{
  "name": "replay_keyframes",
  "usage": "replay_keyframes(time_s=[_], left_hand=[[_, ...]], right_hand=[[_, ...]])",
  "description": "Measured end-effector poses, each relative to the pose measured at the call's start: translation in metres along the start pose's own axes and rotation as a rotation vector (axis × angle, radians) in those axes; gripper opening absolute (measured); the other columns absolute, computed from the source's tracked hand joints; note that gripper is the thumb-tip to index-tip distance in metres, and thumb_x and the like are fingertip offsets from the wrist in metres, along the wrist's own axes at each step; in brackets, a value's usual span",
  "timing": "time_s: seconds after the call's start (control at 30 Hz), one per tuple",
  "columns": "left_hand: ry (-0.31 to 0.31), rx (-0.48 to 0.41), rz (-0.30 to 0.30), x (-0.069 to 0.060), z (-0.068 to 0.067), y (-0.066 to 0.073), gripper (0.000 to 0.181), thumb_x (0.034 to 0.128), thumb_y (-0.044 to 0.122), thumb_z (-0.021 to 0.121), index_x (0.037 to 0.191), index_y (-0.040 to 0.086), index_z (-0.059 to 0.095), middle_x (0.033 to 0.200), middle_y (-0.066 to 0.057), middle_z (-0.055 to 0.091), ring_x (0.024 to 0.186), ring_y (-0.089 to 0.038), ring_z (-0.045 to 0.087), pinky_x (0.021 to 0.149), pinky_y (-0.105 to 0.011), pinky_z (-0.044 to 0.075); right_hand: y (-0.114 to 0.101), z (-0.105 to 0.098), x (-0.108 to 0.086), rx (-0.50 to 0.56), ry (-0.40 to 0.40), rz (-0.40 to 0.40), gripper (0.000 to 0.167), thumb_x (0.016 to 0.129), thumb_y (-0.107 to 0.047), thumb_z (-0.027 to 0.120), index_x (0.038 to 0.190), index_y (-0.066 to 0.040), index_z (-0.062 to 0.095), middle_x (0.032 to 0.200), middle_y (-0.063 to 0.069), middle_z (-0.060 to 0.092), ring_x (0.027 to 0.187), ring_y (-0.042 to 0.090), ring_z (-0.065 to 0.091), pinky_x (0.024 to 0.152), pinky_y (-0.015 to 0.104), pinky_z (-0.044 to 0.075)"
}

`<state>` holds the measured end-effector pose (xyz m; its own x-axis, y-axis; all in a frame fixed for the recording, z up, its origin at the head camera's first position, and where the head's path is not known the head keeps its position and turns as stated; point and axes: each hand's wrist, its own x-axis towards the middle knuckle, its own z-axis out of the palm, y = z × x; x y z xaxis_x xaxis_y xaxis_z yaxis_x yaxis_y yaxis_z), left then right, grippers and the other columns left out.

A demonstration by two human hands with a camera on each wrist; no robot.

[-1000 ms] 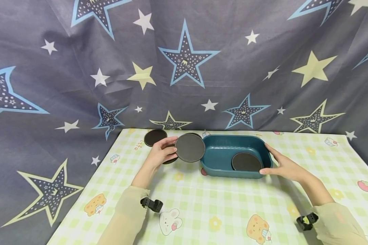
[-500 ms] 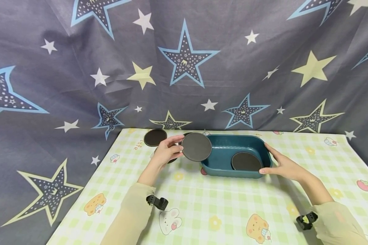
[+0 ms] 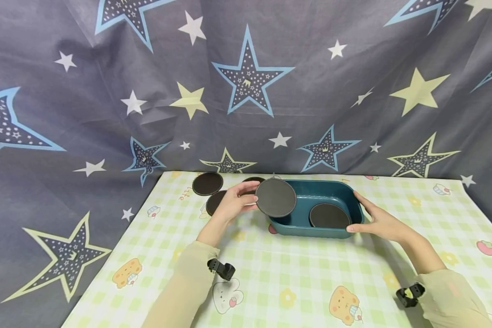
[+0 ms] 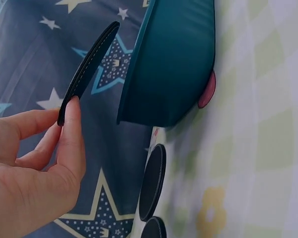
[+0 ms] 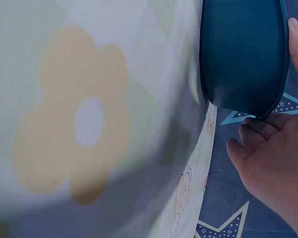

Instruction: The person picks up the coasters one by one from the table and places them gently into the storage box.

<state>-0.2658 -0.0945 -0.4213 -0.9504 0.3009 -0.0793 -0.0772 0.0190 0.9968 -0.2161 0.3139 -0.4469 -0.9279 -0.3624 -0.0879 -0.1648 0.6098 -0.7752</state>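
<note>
Between thumb and fingertips, my left hand pinches a round dark coaster by its left edge. That coaster hangs tilted over the left end of a teal rectangular bin. In the left wrist view the stitched rim of the coaster shows edge-on, apart from the bin's wall. My right hand grips the bin's right end, thumb at the front rim and fingers at the back corner. Another dark coaster lies inside the bin, toward its right.
Left of the bin, on the checked tablecloth, lie more dark coasters: one at the back left, one partly behind my left hand, and one mostly hidden. A star-patterned curtain hangs behind the table.
My left hand has carried the pinched coaster rightward, from beside the bin to over its left end. More of the coasters behind that hand now shows. The right hand and the bin have stayed put.
</note>
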Motion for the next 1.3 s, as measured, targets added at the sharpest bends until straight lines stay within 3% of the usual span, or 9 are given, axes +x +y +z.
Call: replay_keyframes(time_s=[0.27,0.57,1.0,1.2,1.3], left_hand=[[-0.022,0.001,-0.013,0.007,0.018,-0.005,0.049,0.0939,-0.004,0.060,0.142,0.003,0.052,0.143,-0.019,0.053,0.101,-0.012,0.065,0.094,-0.039,0.059],[-0.075,0.008,-0.012,0.014,0.041,-0.009,0.048,0.0938,-0.006,0.058,0.141,0.003,0.053,0.144,-0.020,0.053,0.091,-0.006,0.065,0.086,-0.033,0.062],[-0.121,0.022,-0.001,0.026,0.073,-0.010,0.047,0.0918,-0.008,0.060,0.138,-0.002,0.055,0.139,-0.022,0.055,0.087,-0.007,0.067,0.079,-0.031,0.063],[-0.120,0.041,-0.014,0.033,0.086,-0.008,0.046,0.0912,-0.009,0.060,0.136,-0.001,0.057,0.139,-0.022,0.056,0.103,-0.027,0.071,0.076,-0.028,0.063],[-0.123,0.062,-0.027,0.038,0.092,-0.007,0.045,0.0914,-0.008,0.061,0.136,0.001,0.058,0.137,-0.020,0.058,0.106,-0.030,0.070,0.076,-0.028,0.063]], right_hand=[[-0.001,0.000,0.000,0.004,0.001,-0.003,0.110,0.087,-0.028,0.077,0.161,-0.008,-0.003,0.165,0.028,-0.001,0.148,0.057,0.000,0.110,0.080,0.013],[-0.001,0.001,-0.001,-0.003,0.005,-0.013,0.109,0.088,-0.028,0.076,0.161,-0.008,-0.003,0.166,0.026,-0.001,0.149,0.056,0.001,0.111,0.079,0.013],[0.000,0.003,0.001,0.003,0.008,-0.022,0.109,0.088,-0.027,0.076,0.161,-0.007,-0.002,0.166,0.026,0.000,0.149,0.055,0.001,0.111,0.079,0.012],[0.002,0.002,0.001,-0.002,0.013,-0.019,0.108,0.088,-0.026,0.076,0.161,-0.008,-0.002,0.166,0.026,0.000,0.149,0.055,0.002,0.110,0.079,0.014],[0.003,0.001,0.000,-0.011,0.016,-0.023,0.108,0.088,-0.026,0.076,0.161,-0.008,-0.002,0.166,0.026,0.001,0.149,0.055,0.003,0.110,0.079,0.015]])
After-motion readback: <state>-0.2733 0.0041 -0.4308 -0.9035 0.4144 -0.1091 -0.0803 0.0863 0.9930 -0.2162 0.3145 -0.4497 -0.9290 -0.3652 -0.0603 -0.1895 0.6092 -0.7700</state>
